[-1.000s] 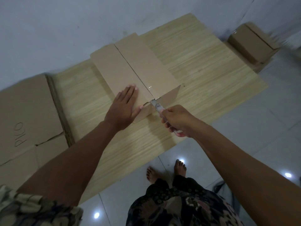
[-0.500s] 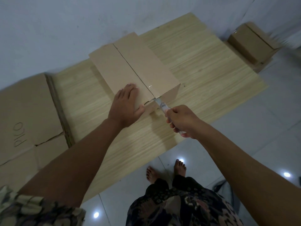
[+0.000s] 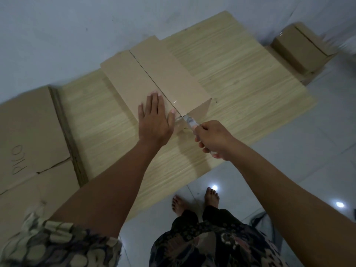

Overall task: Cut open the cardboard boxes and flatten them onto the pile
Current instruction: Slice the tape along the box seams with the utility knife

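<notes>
Wooden board (image 3: 240, 78): left hand (image 3: 154, 120) flat on box (image 3: 154, 74).

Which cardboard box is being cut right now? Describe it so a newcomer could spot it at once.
Find the pale wooden board lying on the floor by the wall. The closed box sits on its middle, its taped seam running toward the viewer. Unlike the sealed box off the board's right end, this one has the left hand flat on top and the cutter at its near edge.

Pale wall (image 3: 77, 26); glossy white tile floor (image 3: 289, 151) with 2 light glints; wood-grain board (image 3: 240, 74) against wall.
</notes>
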The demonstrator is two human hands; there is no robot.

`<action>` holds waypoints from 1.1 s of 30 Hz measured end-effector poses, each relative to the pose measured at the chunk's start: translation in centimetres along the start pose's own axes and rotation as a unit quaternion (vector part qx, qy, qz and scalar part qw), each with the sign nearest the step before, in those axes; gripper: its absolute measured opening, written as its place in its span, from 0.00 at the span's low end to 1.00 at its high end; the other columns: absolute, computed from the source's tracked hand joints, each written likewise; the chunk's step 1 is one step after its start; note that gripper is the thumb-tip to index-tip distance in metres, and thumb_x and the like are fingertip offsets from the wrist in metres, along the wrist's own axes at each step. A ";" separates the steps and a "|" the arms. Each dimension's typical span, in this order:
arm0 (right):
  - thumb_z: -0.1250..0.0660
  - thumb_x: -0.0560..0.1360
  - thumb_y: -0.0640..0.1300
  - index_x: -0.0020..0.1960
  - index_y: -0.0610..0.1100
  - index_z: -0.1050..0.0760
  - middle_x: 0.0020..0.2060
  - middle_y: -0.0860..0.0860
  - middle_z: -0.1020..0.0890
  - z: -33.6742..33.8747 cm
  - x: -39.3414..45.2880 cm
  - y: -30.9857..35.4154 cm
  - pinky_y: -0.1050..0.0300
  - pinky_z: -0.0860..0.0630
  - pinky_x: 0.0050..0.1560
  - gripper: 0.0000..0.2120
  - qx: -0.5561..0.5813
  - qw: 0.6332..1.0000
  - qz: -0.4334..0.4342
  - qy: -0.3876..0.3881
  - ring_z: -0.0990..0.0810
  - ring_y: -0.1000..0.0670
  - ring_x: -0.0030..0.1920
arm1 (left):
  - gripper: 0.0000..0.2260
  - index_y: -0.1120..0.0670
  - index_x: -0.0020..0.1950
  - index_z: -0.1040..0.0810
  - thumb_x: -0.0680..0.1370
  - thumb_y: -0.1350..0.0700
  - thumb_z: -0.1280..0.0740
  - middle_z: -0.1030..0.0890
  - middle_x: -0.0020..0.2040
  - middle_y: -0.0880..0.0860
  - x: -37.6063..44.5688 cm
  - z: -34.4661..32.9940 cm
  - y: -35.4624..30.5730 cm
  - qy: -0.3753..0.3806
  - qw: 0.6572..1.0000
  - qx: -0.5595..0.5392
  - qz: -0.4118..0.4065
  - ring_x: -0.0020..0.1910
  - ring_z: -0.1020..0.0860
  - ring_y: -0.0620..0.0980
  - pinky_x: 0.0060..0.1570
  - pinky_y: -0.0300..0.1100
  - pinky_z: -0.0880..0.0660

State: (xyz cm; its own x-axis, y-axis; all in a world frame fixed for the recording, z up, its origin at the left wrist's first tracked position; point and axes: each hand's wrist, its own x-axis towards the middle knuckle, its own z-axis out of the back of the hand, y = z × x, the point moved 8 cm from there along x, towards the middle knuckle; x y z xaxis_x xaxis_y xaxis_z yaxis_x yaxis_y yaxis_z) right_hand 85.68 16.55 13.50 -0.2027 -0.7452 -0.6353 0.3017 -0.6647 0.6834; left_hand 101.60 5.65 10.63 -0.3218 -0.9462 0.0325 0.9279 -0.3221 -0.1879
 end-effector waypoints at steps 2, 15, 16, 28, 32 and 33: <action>0.40 0.78 0.69 0.46 0.42 0.21 0.34 0.49 0.20 1.1 -0.2 -0.8 0.60 0.33 0.29 0.29 0.000 1.000 0.001 -0.004 0.24 0.53 0.28 | 0.33 0.60 0.83 0.48 0.83 0.41 0.57 0.47 0.83 0.58 -0.1 0.0 0.1 -0.005 1.000 -0.004 0.002 0.82 0.50 0.56 0.79 0.58 0.53; 0.39 0.76 0.71 0.44 0.42 0.21 0.31 0.49 0.22 1.9 0.8 -1.4 0.61 0.35 0.27 0.31 0.049 0.999 -0.014 0.011 0.25 0.52 0.27 | 0.34 0.61 0.82 0.46 0.82 0.40 0.57 0.46 0.83 0.58 0.2 0.3 0.0 -0.002 1.000 -0.004 0.015 0.82 0.48 0.56 0.79 0.58 0.52; 0.39 0.77 0.71 0.43 0.42 0.22 0.31 0.49 0.22 1.7 0.9 -1.0 0.62 0.35 0.27 0.30 0.057 0.998 -0.014 0.012 0.25 0.52 0.26 | 0.35 0.60 0.82 0.47 0.82 0.40 0.57 0.46 0.83 0.58 0.3 0.3 0.0 0.003 1.000 -0.006 0.018 0.82 0.49 0.56 0.79 0.58 0.53; 0.40 0.81 0.62 0.47 0.40 0.20 0.32 0.49 0.20 3.5 -1.0 -2.3 0.61 0.31 0.29 0.25 0.004 1.000 0.010 0.010 0.24 0.52 0.27 | 0.30 0.57 0.83 0.48 0.85 0.42 0.50 0.48 0.84 0.54 0.3 0.3 0.0 0.029 1.000 0.000 0.010 0.82 0.51 0.53 0.79 0.58 0.55; 0.40 0.80 0.63 0.46 0.41 0.20 0.31 0.48 0.20 4.7 -1.9 -2.9 0.63 0.31 0.26 0.25 -0.010 1.000 0.002 -0.002 0.24 0.53 0.26 | 0.30 0.54 0.83 0.50 0.85 0.42 0.48 0.51 0.84 0.51 0.2 0.9 0.5 0.047 0.999 -0.012 0.017 0.82 0.54 0.51 0.79 0.60 0.58; 0.39 0.80 0.63 0.47 0.41 0.20 0.33 0.48 0.20 4.9 -1.9 -2.8 0.62 0.30 0.27 0.25 0.007 1.000 0.000 -0.003 0.24 0.52 0.26 | 0.30 0.53 0.84 0.50 0.85 0.42 0.48 0.52 0.84 0.50 0.2 1.0 0.7 0.055 0.998 -0.013 0.020 0.82 0.55 0.50 0.78 0.61 0.59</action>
State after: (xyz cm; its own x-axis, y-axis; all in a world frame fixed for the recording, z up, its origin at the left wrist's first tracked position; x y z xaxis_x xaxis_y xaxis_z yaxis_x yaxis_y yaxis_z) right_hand 80.65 19.53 14.55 -0.2084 -0.7461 -0.6324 0.2883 -0.6647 0.6893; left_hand 102.34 5.19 11.47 -0.3048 -0.9488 -0.0833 0.9355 -0.2819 -0.2130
